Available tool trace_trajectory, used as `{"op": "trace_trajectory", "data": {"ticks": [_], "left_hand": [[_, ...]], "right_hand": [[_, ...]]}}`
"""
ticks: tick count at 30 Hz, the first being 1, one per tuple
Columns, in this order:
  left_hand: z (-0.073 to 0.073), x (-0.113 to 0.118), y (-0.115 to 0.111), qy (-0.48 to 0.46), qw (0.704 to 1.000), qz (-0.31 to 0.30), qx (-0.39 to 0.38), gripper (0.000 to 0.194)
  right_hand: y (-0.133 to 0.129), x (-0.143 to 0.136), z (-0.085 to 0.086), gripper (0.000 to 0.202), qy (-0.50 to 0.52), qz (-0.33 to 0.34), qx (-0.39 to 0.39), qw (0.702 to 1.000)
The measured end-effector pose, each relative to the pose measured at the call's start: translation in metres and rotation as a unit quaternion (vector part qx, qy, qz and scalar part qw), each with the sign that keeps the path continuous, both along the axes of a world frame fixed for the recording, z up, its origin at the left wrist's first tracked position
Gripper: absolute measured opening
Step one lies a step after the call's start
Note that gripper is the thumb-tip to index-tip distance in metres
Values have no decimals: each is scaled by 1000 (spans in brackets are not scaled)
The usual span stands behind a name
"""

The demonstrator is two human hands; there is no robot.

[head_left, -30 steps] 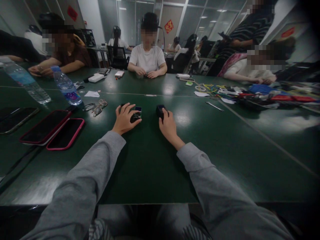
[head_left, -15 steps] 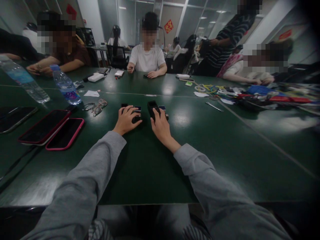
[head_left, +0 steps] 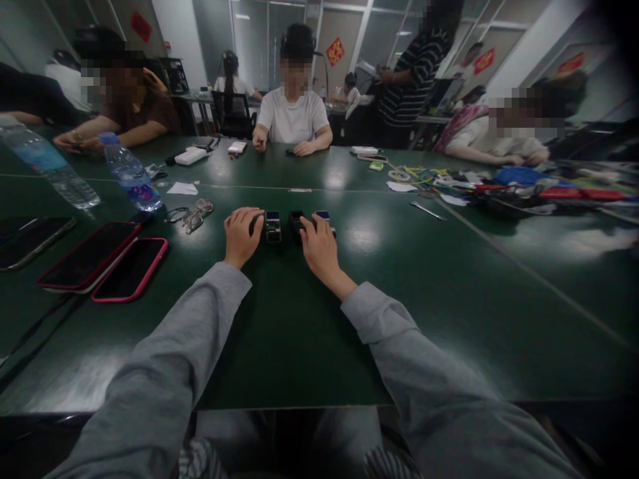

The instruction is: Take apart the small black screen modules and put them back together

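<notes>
My left hand (head_left: 242, 233) is closed around a small black object (head_left: 253, 225), mostly hidden by its fingers. Just right of it, a small device with a dark screen and silver parts (head_left: 273, 227) lies on the green table (head_left: 284, 332). My right hand (head_left: 319, 245) has its fingers on a black case (head_left: 296, 221), thumb at the near side. A second small device (head_left: 323, 216) shows partly behind the right fingers, its lower part covered.
Left are phones (head_left: 130, 269), two water bottles (head_left: 130, 174) and glasses (head_left: 198, 214). Right are a metal tool (head_left: 428, 211) and a heap of cables (head_left: 519, 189). A person (head_left: 294, 113) sits opposite, hands on the table.
My left hand has moved left and its fingers have drawn together, uncovering the small device. The black case under my right hand has shifted left and slightly nearer. The standing person has moved left.
</notes>
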State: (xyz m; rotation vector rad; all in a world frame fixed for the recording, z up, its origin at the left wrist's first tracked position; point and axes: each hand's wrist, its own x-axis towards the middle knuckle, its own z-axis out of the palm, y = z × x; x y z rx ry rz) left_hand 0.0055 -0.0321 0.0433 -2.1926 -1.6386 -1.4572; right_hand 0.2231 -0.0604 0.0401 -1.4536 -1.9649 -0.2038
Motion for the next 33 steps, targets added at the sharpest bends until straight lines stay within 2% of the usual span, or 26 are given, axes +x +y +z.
{"op": "trace_trajectory", "data": {"ticks": [4, 7, 10, 14, 21, 27, 33], "left_hand": [[-16, -18, 23, -122, 991, 57, -9, 28], [-31, -29, 40, -184, 981, 43, -49, 36], [-40, -33, 49, -239, 968, 23, -78, 41], [-42, -34, 52, -262, 959, -2, -105, 43], [-41, -38, 54, -214, 966, -36, -140, 47], [-42, -45, 58, -252, 944, -70, -203, 59], [-42, -44, 60, -278, 933, -76, -216, 58]], "right_hand": [[7, 23, 0, 43, 31, -34, 24, 999], [19, 37, -10, 43, 71, -52, 0, 996], [29, 44, -21, 47, 124, -43, -40, 991], [33, 46, -26, 48, 170, -34, -74, 982], [35, 49, -26, 49, 183, -33, -77, 979], [39, 49, -27, 47, 191, -30, -70, 979], [44, 50, -27, 47, 213, -13, -79, 974]]}}
